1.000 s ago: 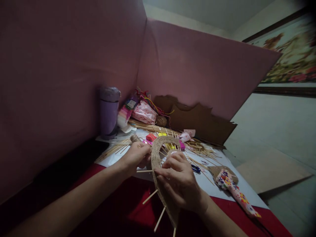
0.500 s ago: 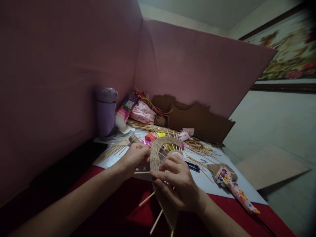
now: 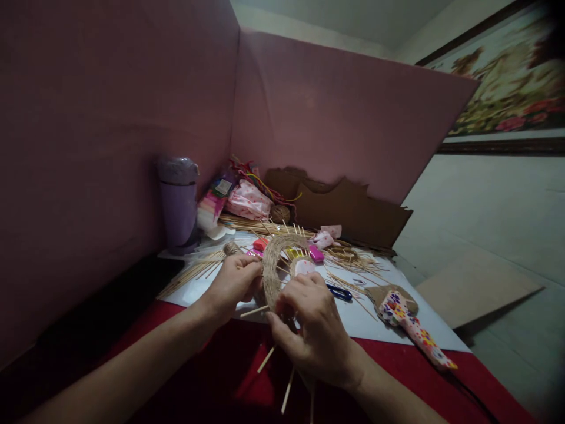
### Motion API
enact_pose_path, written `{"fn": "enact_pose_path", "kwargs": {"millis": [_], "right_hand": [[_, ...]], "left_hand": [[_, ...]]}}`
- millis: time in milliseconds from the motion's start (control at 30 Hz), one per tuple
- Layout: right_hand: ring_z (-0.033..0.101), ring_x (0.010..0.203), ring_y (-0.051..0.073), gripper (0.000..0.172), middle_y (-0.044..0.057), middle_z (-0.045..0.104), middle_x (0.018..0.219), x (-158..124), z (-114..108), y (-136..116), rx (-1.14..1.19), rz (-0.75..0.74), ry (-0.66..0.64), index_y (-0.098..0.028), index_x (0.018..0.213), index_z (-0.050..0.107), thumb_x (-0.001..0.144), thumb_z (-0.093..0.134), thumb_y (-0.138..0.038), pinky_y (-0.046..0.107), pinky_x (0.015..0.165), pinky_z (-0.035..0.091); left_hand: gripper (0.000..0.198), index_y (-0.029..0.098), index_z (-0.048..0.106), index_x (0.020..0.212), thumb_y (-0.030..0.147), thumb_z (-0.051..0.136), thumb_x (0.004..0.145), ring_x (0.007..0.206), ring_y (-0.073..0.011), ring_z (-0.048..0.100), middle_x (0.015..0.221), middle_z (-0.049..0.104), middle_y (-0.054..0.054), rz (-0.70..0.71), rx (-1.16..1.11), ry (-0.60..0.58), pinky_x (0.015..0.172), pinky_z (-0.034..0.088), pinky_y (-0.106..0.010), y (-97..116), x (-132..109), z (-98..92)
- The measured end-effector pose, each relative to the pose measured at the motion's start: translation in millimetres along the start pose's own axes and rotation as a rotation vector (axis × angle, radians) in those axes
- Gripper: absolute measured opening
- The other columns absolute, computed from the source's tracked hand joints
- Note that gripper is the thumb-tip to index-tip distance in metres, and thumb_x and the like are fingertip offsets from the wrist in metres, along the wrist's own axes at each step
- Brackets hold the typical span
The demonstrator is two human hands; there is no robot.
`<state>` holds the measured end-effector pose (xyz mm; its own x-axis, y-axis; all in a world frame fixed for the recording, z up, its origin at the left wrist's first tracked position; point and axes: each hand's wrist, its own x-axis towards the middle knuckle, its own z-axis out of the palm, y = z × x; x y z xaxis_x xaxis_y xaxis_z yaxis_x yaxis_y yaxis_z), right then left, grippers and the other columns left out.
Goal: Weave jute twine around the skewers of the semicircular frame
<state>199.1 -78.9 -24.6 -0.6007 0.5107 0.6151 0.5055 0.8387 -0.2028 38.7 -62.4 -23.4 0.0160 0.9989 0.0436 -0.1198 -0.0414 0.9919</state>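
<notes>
A twine-wrapped ring (image 3: 270,271) is held up over the table's front edge, with thin wooden sticks (image 3: 289,391) radiating from it. Inside it sits a small round piece (image 3: 304,267) with a pale, pink-spotted face and a twine rim. My left hand (image 3: 236,282) pinches the ring's left side between thumb and curled fingers. At the lower right, my right hand (image 3: 315,330) is curled over the ring's bottom part, thumb below it; its fingertips are partly hidden. A spool of twine (image 3: 232,249) lies just beyond my left hand.
On the white sheet (image 3: 362,324) lie loose sticks (image 3: 189,275), a blue-handled tool (image 3: 339,292) and a flower-patterned tool with a cord (image 3: 419,330). A purple tumbler (image 3: 179,206) stands at the left. Torn cardboard (image 3: 339,206) leans at the back.
My right hand has shifted its grip, with fingers more curled and thumb lower. The ring has tilted slightly, and more of the round centre shows. The whole view has shifted a little.
</notes>
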Motion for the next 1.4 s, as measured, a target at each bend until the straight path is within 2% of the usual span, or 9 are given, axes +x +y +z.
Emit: {"fn": "enact_pose_path", "kwargs": {"millis": [333,633,1033,1233,1400], "right_hand": [[0.044,0.066,0.015,0.014,-0.001,0.054,0.063,-2.0,3.6,0.3,-0.034,0.006,0.016,-0.018,0.064,0.046,0.075,0.055,-0.018,0.034,0.07,0.028],[0.044,0.066,0.014,0.015,-0.002,0.052,0.062,-1.7,6.2,1.8,0.016,0.029,0.039,-0.018,0.063,0.045,0.074,0.053,-0.012,0.033,0.072,0.028],[0.045,0.068,0.015,0.013,-0.001,0.054,0.065,-3.6,5.0,1.3,-0.013,0.022,0.011,-0.018,0.066,0.047,0.077,0.055,-0.019,0.032,0.07,0.028],[0.045,0.065,0.016,0.012,0.0,0.054,0.063,-4.4,7.0,0.4,-0.076,0.016,0.067,-0.018,0.065,0.049,0.076,0.053,-0.017,0.032,0.069,0.029],[0.046,0.065,0.017,0.013,0.001,0.056,0.063,-6.0,7.1,-0.1,-0.132,-0.015,0.106,-0.017,0.065,0.052,0.078,0.054,-0.018,0.034,0.069,0.03]], "left_hand": [[0.023,0.015,0.05,0.052,0.032,0.056,0.067,0.033,-0.0022,0.025,0.04,0.041,0.005,0.019,0.029,0.029,0.034,0.015,-0.017,0.2,-1.4,1.0],[0.022,0.015,0.048,0.051,0.029,0.055,0.067,0.032,-0.0017,0.025,0.04,0.042,0.005,0.026,0.021,0.02,0.033,0.015,-0.016,-0.2,-2.7,0.9],[0.022,0.015,0.05,0.051,0.03,0.055,0.067,0.032,-0.002,0.026,0.04,0.042,0.005,0.028,0.024,0.016,0.033,0.016,-0.016,-2.1,0.1,-1.4],[0.025,0.015,0.046,0.047,0.029,0.055,0.067,0.032,-0.0016,0.025,0.038,0.039,0.006,0.031,0.014,0.006,0.033,0.015,-0.016,-2.3,0.4,-0.2],[0.021,0.015,0.049,0.051,0.028,0.055,0.066,0.032,-0.0017,0.025,0.04,0.041,0.006,0.022,0.007,0.015,0.033,0.014,-0.016,-2.7,0.6,-0.2]]}}
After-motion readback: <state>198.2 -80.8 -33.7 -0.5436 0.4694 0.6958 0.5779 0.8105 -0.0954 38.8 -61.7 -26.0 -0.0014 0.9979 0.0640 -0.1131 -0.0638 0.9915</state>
